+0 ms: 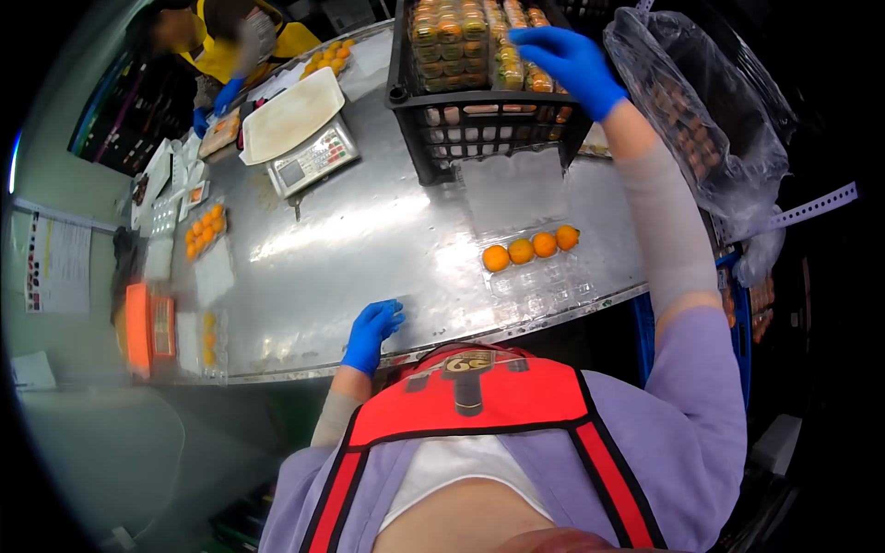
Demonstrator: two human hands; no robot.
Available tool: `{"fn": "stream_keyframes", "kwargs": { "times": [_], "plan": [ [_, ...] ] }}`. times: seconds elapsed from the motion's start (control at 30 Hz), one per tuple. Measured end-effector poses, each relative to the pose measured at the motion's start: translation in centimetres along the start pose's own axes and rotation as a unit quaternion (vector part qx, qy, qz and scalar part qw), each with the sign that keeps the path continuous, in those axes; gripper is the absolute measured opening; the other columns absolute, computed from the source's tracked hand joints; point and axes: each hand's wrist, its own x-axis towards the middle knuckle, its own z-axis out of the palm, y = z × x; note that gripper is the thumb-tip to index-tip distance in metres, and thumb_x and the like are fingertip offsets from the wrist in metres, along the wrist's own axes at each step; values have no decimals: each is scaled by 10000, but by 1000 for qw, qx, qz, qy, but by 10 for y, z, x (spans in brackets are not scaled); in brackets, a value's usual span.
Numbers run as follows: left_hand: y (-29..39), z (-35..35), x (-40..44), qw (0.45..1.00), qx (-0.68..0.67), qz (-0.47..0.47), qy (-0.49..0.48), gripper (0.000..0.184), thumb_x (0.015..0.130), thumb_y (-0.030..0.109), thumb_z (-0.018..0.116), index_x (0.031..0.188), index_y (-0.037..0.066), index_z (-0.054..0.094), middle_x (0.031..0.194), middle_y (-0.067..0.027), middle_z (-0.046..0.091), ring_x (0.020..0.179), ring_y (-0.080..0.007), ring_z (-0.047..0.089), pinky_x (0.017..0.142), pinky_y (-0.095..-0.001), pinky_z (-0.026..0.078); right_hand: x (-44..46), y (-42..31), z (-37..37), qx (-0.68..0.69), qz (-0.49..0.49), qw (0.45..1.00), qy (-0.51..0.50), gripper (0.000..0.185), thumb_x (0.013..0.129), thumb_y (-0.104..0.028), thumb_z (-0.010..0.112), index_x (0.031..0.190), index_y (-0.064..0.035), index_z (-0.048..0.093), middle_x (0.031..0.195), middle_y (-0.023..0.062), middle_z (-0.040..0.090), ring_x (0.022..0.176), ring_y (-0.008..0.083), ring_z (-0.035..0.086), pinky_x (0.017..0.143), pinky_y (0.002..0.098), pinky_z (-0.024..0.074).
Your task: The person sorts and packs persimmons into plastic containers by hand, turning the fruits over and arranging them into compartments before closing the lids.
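Note:
My right hand (572,66), in a blue glove, reaches over the black crate (502,124) at the top, its fingers near stacked clear packs of orange fruit (450,41). Whether it grips a pack cannot be made out. My left hand (373,334), also gloved in blue, is low over the table's front edge, its fingers curled and what they hold, if anything, hidden. On the metal table (369,249), an open clear tray (539,286) has a row of several orange fruits (521,251) along its far side.
A scale (313,161) bears a beige tray (295,115). Orange fruit packs (205,232) and an orange container (138,327) stand left. A person (230,41) with blue gloves is at the far left. Plastic bags (710,101) hang at the right, above a blue crate (742,341).

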Motion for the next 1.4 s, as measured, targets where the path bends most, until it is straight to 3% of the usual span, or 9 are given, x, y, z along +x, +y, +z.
{"fn": "stream_keyframes", "kwargs": {
  "times": [0.2,0.37,0.77,1.03,1.2,1.27,1.3,1.37,1.4],
  "plan": [
    [-4,-10,-17,999,-12,15,30,306,868,216,563,1110,30,559,1082,-88,612,946,-186,600,796,-276,452,71,47,58,-217,99,906,-350,437,746,-361,664,1076,-76,639,1034,105,647,928,210,608,849,333,457],
    [-12,-34,-36,994,-47,2,97,297,870,209,543,1115,40,540,1115,-96,604,973,-188,598,783,-278,460,85,48,73,-345,136,806,-462,427,789,-339,642,1112,-61,627,1098,89,634,1000,193,590,905,320,431],
    [-15,-55,-37,990,-73,23,116,312,865,217,567,1119,37,549,1096,-86,610,959,-179,601,782,-279,464,75,62,80,-245,161,849,-440,412,865,-323,550,1182,-62,573,1162,131,592,1073,239,548,949,344,392],
    [-7,-55,-24,996,-43,18,71,314,862,219,562,1123,44,547,1106,-86,607,969,-185,598,792,-278,453,71,56,46,-189,174,939,-227,504,811,-494,591,1018,-37,639,841,84,623,734,175,555,706,309,455],
    [3,-59,-7,999,-25,13,22,291,871,209,533,1110,42,544,1108,-97,606,966,-196,595,810,-294,460,82,22,4,-71,42,996,-25,446,825,-439,615,1010,-34,640,854,33,609,741,106,530,685,251,451],
    [3,-66,5,1000,-18,20,-13,290,873,208,534,1110,42,547,1105,-97,604,967,-192,592,814,-299,459,74,-25,-12,-85,5,996,1,317,892,-256,559,1097,-19,610,1012,39,619,933,114,558,857,249,423],
    [4,-69,11,1000,-17,20,-13,290,873,208,534,1110,42,547,1105,-97,604,967,-192,592,814,-299,459,56,-85,7,-54,49,992,100,216,858,-267,593,860,-55,633,637,-65,493,543,26,418,470,194,344],
    [9,-76,18,999,-25,17,-40,299,869,203,572,1108,24,550,1062,-87,611,924,-172,601,787,-278,468,41,-117,7,-78,-1,981,180,139,875,-198,563,911,-72,608,727,-52,517,622,33,455,528,184,376],
    [13,-80,21,998,-24,26,-48,296,870,199,575,1105,20,550,1054,-86,611,915,-171,601,788,-277,470,39,-109,-11,-12,33,982,187,225,911,-178,496,1050,-17,569,954,27,537,864,108,492,744,234,386]
  ]
}}
